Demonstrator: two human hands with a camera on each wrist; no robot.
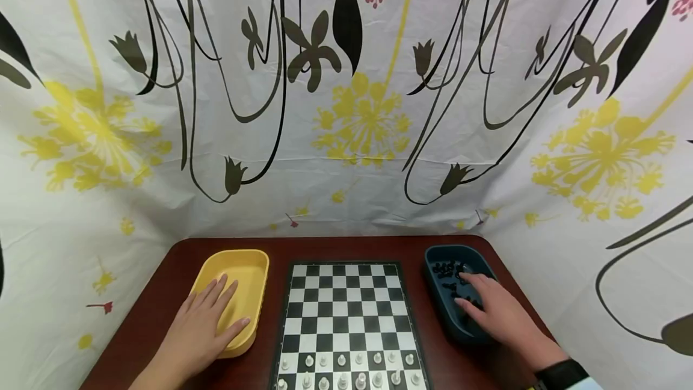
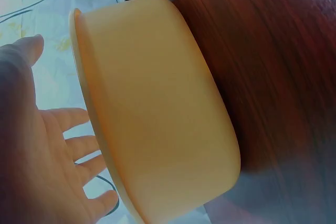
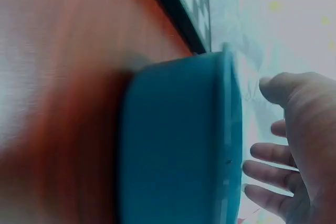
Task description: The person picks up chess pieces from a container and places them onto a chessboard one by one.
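Observation:
My left hand (image 1: 200, 324) is spread flat over the yellow tray (image 1: 254, 269), fingers straight and holding nothing. In the left wrist view those fingers reach past the rim of the tray. Over the dark blue tray (image 1: 452, 251) hovers my right hand (image 1: 503, 312), thumb apart from the loosely extended fingers. Several black chess pieces (image 1: 445, 269) lie in that tray, some hidden behind the hand. From the right wrist view, nothing is between the right fingers (image 3: 270, 174). Between the trays lies a chessboard (image 1: 346, 312) with white chess pieces (image 1: 342, 381) in two rows at its near side.
A dark red-brown wooden table (image 1: 346, 247) bears the board and both trays. Behind it and at the sides hangs a white cloth (image 1: 346, 197) printed with flowers and stems. A dark watch band (image 1: 560, 375) is around the right wrist.

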